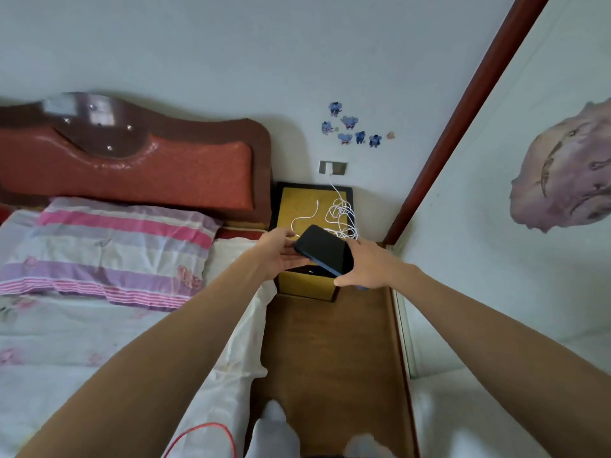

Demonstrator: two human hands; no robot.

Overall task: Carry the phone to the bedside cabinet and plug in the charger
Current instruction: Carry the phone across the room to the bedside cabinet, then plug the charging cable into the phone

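A dark phone is held screen up just above the front of the yellow-topped bedside cabinet. My right hand grips its near right end. My left hand supports its left edge from beneath. A white charger cable lies in a loose tangle on the cabinet top, with one free end curling to the left. Its other end runs up to a plug in the wall socket above the cabinet.
A bed with a striped pillow and a red padded headboard fills the left. A white wardrobe panel with a brown frame stands on the right. Brown wooden floor runs between them. A red cord lies on the bed edge.
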